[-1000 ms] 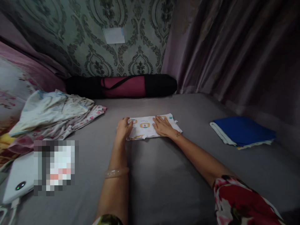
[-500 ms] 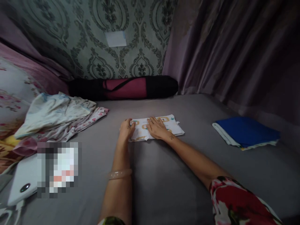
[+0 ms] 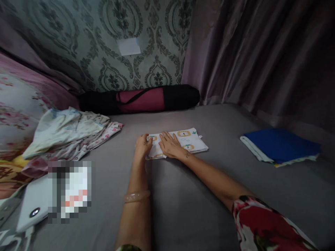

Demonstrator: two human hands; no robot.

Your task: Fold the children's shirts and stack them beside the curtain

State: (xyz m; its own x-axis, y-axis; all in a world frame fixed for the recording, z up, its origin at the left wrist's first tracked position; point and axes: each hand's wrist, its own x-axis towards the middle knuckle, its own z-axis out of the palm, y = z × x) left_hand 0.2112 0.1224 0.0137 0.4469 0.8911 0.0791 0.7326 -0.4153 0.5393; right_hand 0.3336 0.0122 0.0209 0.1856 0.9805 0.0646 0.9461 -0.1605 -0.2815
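A folded white cloth (image 3: 195,141) with an orange and green print lies flat on the grey bed sheet (image 3: 183,202), a small tag sticking out at its right end. My right hand (image 3: 170,144) rests palm down on the cloth, fingers stretched out and pointing away from me. At the cloth's left edge, my left hand (image 3: 143,145) is curled around the border with its thumb on the near side. Its fingertips are partly hidden.
On the right lies a folded blue cloth (image 3: 280,144). A heap of crumpled clothes (image 3: 70,125) is on the left, with a white power bank (image 3: 36,202) and cable nearer me. A black and maroon roll bag (image 3: 141,99) lies along the wall.
My right hand has slid left across the cloth, closer to my left hand, uncovering more of the print. My left hand stays at the left edge. The view has shifted slightly.
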